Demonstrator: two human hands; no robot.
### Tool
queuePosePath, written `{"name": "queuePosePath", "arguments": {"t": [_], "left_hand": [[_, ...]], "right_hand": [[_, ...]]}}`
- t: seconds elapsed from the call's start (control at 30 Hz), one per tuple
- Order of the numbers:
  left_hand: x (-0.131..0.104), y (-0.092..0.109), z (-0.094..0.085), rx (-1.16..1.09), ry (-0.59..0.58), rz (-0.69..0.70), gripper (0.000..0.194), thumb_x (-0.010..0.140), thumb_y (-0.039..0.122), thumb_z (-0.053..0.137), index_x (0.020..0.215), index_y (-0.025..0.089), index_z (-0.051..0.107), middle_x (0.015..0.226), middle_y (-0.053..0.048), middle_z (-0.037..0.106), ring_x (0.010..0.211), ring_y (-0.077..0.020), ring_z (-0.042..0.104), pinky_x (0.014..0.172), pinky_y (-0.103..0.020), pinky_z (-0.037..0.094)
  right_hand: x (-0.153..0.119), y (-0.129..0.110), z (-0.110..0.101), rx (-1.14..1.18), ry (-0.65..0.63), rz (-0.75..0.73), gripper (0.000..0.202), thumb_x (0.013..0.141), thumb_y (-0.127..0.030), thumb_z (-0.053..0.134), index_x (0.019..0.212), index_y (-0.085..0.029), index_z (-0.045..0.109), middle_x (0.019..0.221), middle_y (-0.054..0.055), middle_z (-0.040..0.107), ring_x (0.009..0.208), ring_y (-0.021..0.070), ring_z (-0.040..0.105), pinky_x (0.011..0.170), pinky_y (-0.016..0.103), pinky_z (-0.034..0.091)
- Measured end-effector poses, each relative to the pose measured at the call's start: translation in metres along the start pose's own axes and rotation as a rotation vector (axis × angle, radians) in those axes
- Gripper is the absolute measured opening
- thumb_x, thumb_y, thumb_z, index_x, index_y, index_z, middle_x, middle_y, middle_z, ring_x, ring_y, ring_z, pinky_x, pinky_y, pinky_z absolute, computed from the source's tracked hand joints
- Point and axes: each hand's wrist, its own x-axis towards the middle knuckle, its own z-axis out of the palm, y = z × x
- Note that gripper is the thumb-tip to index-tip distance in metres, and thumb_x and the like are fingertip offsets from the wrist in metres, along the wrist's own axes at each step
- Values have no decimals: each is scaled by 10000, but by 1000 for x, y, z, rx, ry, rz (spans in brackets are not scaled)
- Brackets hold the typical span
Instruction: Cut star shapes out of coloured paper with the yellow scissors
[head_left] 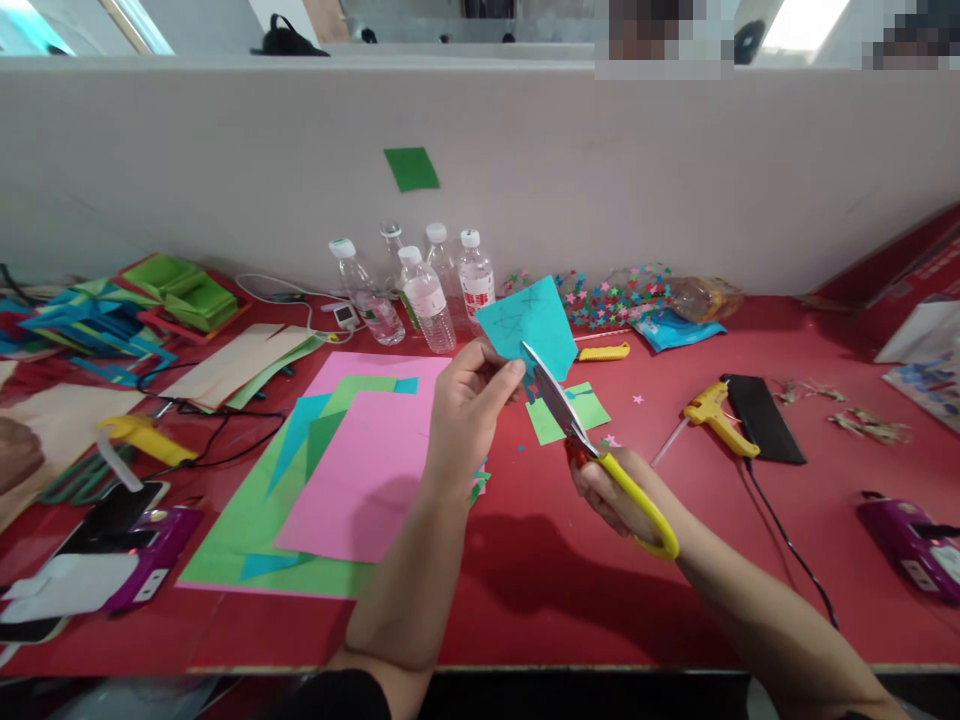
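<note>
my left hand (472, 400) pinches the blue paper (544, 325) between thumb and fingers, holding it up over the worktop (570, 610). my right hand (619, 495) is wrapped around the yellow handles of the scissors (562, 410), whose blades lie across the paper's lower part; i can't tell whether they are biting into it.

i'd judge the cutting of this piece to be at an early point: a pencilled star (517, 312) shows on it, and its outline looks uncut, so most of the trimming seems left. plenty appears done elsewhere, since small coloured stars (630, 300) lie massed by the wall and one pink star (637, 399) sits alone nearer me. the pink sheet (360, 480), on the pile to my left, looks largely whole.
</note>
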Motion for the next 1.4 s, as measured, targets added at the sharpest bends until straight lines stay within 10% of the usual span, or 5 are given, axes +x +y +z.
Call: {"name": "queuePosePath", "arguments": {"t": [1.4], "left_hand": [[7,1,-6,-158,47,-170,121,830,321,623,819,210,575,588,51,622,347,-55,497,330,-178,365]], "right_hand": [[6,2,6,23,56,33,423,804,-595,474,610,-238,358,393,-76,378,306,83,357,365,218,271]]}}
